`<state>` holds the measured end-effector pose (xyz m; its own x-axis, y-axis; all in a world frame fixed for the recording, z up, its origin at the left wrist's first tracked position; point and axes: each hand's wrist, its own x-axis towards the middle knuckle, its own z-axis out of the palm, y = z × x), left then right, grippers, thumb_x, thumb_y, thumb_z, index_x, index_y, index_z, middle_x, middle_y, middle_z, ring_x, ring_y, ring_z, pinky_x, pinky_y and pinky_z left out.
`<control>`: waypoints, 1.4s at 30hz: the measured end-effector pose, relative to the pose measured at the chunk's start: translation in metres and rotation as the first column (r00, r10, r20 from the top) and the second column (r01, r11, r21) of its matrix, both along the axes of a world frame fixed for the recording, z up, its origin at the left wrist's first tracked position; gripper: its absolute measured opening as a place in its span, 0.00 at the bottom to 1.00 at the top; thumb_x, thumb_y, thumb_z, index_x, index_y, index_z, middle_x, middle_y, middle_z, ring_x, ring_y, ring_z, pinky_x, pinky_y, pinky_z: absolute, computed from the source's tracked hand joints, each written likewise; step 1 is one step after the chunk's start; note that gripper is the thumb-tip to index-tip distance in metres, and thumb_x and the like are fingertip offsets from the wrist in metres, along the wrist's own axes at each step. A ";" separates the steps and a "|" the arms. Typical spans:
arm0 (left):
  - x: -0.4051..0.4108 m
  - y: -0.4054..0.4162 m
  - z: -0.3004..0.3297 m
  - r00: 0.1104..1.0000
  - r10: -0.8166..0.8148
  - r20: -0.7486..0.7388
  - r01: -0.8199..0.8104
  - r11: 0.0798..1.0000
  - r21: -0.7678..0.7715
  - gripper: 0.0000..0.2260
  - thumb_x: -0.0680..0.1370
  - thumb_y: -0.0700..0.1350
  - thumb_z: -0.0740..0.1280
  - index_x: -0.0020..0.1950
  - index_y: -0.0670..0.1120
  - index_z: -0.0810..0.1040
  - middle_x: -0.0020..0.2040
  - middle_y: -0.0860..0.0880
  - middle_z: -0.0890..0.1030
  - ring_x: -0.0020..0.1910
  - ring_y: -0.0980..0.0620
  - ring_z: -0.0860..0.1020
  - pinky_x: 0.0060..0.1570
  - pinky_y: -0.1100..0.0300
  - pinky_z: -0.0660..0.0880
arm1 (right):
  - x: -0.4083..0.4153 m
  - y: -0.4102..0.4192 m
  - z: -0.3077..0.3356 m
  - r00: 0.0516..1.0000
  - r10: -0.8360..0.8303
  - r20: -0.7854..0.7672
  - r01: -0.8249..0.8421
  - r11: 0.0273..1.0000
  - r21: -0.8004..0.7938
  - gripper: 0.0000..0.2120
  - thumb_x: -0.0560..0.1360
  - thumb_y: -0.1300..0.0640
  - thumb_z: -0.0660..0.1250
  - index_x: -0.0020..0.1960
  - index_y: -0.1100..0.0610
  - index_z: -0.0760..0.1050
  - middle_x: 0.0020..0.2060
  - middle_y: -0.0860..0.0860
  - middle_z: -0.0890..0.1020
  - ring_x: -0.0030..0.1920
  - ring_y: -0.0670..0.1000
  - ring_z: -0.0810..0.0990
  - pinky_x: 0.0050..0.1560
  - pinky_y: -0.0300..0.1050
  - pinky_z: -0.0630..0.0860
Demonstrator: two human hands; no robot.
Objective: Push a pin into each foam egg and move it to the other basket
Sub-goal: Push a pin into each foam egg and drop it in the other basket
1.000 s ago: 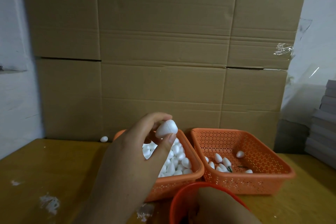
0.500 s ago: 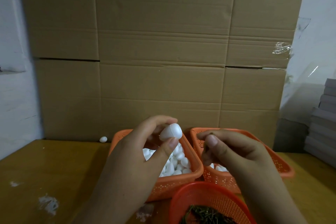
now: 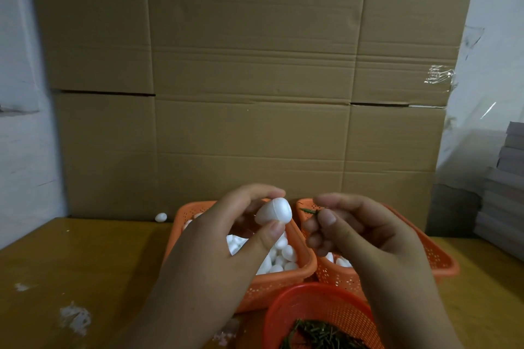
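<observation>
A scuffed yellow wooden tabletop (image 3: pixel 85 258) carries white crumbs of foam (image 3: pixel 75 317) at its left, and one stray white foam egg (image 3: pixel 160 217) lies against the wall of corrugated brown cardboard boxes (image 3: pixel 255 93) behind. Next comes a perforated orange plastic basket (image 3: pixel 280 280), rectangular and piled with smooth matte white foam eggs (image 3: pixel 283 258). Above it the left hand (image 3: pixel 215 258) has its grip curled round a single white foam egg (image 3: pixel 274 211), thumb under the narrow end and fingertips over the rounded top, so the egg sits out at the tips, blunt end facing right. Just beside it, apart by a small gap, the right hand (image 3: pixel 368 238) pinches a thin dark green pin (image 3: pixel 310 210) between thumb and forefinger, its point aimed at the egg. Under that hand stands a second perforated orange basket (image 3: pixel 436 258) holding a few eggs. Nearest, a round red mesh bowl (image 3: pixel 320 309) holds a tangle of green pins (image 3: pixel 317 334). Grey stacked boards (image 3: pixel 507 187) rise at far right.
</observation>
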<state>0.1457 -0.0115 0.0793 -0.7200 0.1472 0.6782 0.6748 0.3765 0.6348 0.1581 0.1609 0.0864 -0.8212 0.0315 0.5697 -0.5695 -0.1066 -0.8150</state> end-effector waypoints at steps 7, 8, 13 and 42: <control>0.003 -0.001 0.002 1.000 -0.021 0.017 0.022 0.999 -0.035 0.14 0.71 0.59 0.66 0.55 0.70 0.75 0.53 0.69 0.80 0.55 0.67 0.78 0.54 0.60 0.73 | 0.000 -0.002 -0.001 0.999 0.013 -0.029 -0.013 1.000 0.007 0.06 0.65 0.58 0.70 0.41 0.58 0.78 0.32 0.60 0.83 0.31 0.52 0.82 0.32 0.38 0.77; 0.004 0.000 0.002 0.999 -0.025 0.023 0.026 0.998 -0.048 0.14 0.71 0.57 0.67 0.55 0.70 0.75 0.53 0.69 0.80 0.55 0.66 0.78 0.54 0.60 0.73 | 0.000 -0.003 -0.001 0.999 0.020 -0.029 -0.019 1.000 0.021 0.06 0.65 0.58 0.70 0.41 0.58 0.78 0.32 0.60 0.83 0.31 0.52 0.82 0.33 0.38 0.77; 0.005 0.001 0.002 1.000 -0.021 0.000 0.021 0.990 -0.137 0.16 0.68 0.62 0.63 0.56 0.72 0.75 0.52 0.69 0.80 0.55 0.67 0.77 0.53 0.66 0.70 | 0.000 -0.003 -0.002 0.999 0.040 -0.032 -0.036 0.990 0.134 0.05 0.66 0.57 0.69 0.42 0.57 0.77 0.31 0.59 0.83 0.30 0.50 0.81 0.32 0.37 0.76; 0.002 0.004 -0.001 0.997 -0.030 0.073 0.032 0.999 -0.019 0.16 0.70 0.56 0.66 0.55 0.72 0.75 0.51 0.70 0.81 0.53 0.67 0.79 0.56 0.58 0.74 | 0.004 -0.006 0.000 0.998 -0.057 -0.038 0.063 0.985 0.162 0.12 0.63 0.51 0.70 0.37 0.60 0.81 0.31 0.56 0.83 0.30 0.48 0.81 0.32 0.35 0.77</control>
<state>0.1482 -0.0075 0.0785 -0.7621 0.1832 0.6210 0.6388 0.3693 0.6750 0.1624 0.1554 0.0867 -0.8010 -0.0151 0.5984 -0.5981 0.0613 -0.7991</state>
